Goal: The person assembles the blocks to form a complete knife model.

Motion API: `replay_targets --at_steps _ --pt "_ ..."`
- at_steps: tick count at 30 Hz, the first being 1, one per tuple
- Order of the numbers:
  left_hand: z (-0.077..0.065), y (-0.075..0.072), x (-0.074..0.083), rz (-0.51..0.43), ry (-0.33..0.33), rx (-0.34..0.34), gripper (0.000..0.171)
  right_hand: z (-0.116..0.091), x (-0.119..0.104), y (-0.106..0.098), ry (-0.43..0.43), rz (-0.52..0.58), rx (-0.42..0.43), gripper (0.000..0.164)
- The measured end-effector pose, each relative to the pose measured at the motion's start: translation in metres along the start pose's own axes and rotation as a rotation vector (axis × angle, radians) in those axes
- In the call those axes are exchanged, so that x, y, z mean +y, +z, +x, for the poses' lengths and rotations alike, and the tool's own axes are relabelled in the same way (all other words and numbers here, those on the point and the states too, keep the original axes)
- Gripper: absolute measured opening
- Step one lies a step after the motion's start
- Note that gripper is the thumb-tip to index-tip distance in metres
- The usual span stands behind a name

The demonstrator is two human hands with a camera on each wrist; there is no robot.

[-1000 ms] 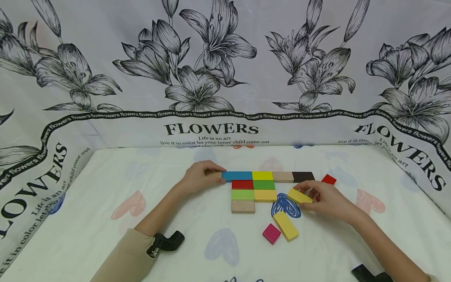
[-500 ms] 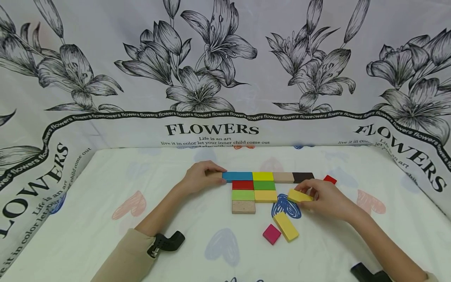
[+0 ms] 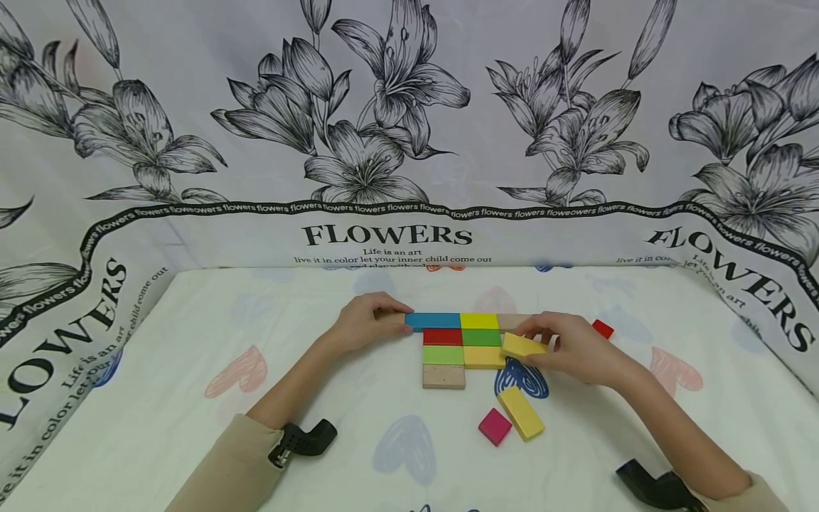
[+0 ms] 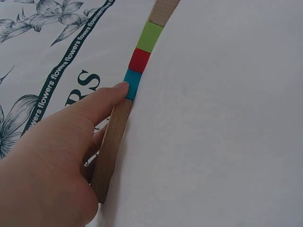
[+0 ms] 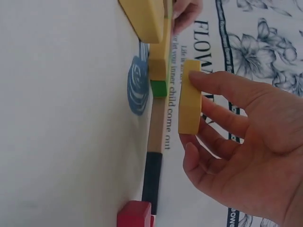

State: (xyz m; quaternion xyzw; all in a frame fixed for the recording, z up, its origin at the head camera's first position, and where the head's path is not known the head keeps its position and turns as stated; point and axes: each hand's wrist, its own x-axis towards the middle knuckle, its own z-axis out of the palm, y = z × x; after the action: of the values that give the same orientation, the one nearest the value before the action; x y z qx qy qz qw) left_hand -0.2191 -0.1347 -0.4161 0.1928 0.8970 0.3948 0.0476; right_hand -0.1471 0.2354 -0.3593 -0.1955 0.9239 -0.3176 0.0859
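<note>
Lower right of centre: pink block [image 3: 495, 427] lying just beside a loose yellow block [image 3: 521, 414]. Right of centre: right hand [image 3: 576, 348] has a second yellow block [image 3: 523, 346] pinched between thumb and fingers, spread only the block's width. Block oblong, smooth, evenly coloured, askew beside the right end of the coloured block group [image 3: 443, 355]; contact unclear. Mid-frame, left: left hand [image 3: 366, 320], thumb and fingers gripping a wooden block [image 4: 112, 151] where it meets a blue block [image 3: 435, 321]. Flowered cloth [image 3: 384, 171] across top.
</note>
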Motion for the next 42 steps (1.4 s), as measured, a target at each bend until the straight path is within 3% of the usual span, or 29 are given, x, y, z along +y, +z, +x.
replay_targets --at_steps 7,20,42 --pt "0.001 0.001 0.0 -0.004 0.008 -0.001 0.036 0.006 -0.012 0.002 0.002 0.022 -0.015 0.041" --pt "0.001 0.0 0.0 0.004 0.002 -0.001 0.036 0.012 -0.022 0.012 -0.09 0.013 -0.019 0.036" --pt "-0.002 -0.001 0.004 -0.005 -0.017 0.0 0.036 0.014 -0.017 0.03 -0.213 0.086 -0.095 0.036"
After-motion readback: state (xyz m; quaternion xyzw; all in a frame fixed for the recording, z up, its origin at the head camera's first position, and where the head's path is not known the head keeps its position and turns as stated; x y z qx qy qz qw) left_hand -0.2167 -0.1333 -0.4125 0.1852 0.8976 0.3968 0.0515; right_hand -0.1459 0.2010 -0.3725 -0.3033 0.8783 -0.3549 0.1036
